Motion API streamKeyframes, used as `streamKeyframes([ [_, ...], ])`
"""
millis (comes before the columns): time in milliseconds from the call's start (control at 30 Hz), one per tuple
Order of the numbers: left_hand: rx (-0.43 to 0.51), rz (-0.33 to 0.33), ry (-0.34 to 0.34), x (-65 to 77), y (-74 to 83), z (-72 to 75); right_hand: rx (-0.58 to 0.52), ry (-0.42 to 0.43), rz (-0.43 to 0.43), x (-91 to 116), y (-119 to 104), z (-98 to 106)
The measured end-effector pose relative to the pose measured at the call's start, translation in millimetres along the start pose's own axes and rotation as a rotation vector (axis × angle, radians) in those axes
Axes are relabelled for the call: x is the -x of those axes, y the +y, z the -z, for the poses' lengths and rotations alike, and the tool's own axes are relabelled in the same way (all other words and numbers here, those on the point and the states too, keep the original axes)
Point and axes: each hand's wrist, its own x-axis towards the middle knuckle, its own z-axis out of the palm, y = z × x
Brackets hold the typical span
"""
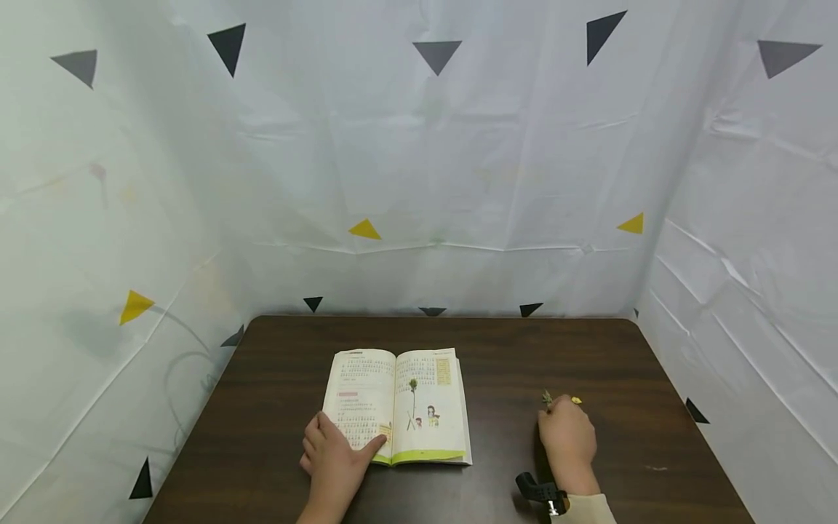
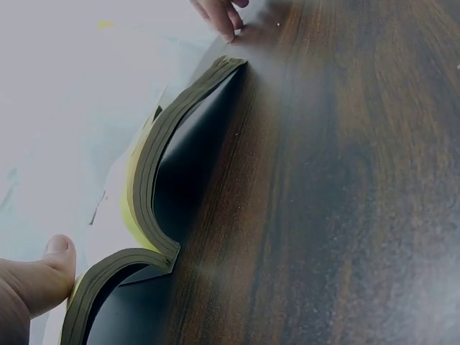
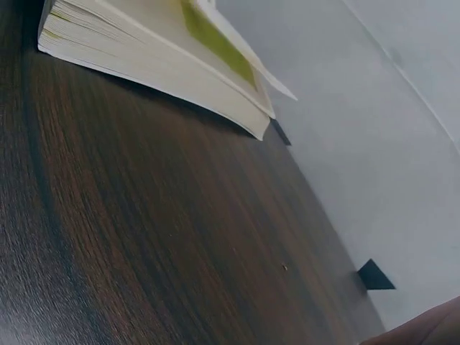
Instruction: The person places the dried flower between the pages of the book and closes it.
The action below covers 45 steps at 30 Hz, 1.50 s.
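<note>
Beige cloth, one sleeve [image 1: 585, 509], comes in at the bottom on my right, with one black device [image 1: 535, 489] at that wrist. Two hands are out, well apart from each other. My left hand [image 1: 337, 460] rests spread at the near left corner of one book [image 1: 394, 404], its thumb over the page and its fingers along the left edge. My right hand [image 1: 568, 429] is curled palm down, well to the right of the book; one bit of green leaf [image 1: 546, 397] and one small yellow flower [image 1: 576, 400] poke out past it. Its fingertips are hidden, so I can't tell whether they pinch the plant.

The book lies open, two pages facing up, a green strip along the near edge. On the right page I count one drawn tree [image 1: 413, 386] and two little figures [image 1: 433, 416]. All of this sits on one dark wood-grain table [image 1: 511, 349].

Beyond its far edge hangs white sheeting [image 1: 471, 160], creased. Three yellow triangles [image 1: 365, 229] show on it, and, higher up, five others [image 1: 437, 55]: three grey, two black.
</note>
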Motion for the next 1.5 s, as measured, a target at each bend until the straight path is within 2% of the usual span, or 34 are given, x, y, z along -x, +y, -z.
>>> streamKeyframes([
  [133,0.007,-0.016,0.009,1.5,-0.3,1.3,0.012,0.049,0.039,2,-4,-3],
  [267,0.01,-0.001,-0.002,2.1,-0.3,2.0,0.027,0.079,0.06,4,-8,-2],
  [433,0.021,-0.003,0.009,2.8,-3.6,1.5,0.022,0.063,0.075,4,-4,-2],
  [667,0.035,-0.052,0.042,-2.5,-5.0,4.5,0.02,0.034,-0.011,3,-7,-3],
  [833,0.016,-0.064,0.075,-5.4,-3.9,4.7,0.018,0.071,0.05,2,-17,-10],
  [967,0.015,-0.034,0.05,-2.6,-4.4,3.7,0.029,0.107,0.071,3,-21,-14],
  [1167,-0.012,0.011,0.042,0.2,-5.2,0.0,0.065,0.09,0.085,1,-24,-18],
  [1300,-0.01,0.005,0.046,0.9,-6.2,-1.9,0.086,0.054,0.082,-1,-26,-20],
  [1500,-0.016,-0.01,0.017,2.5,-7.6,-3.4,0.048,0.103,0.123,4,-33,-18],
])
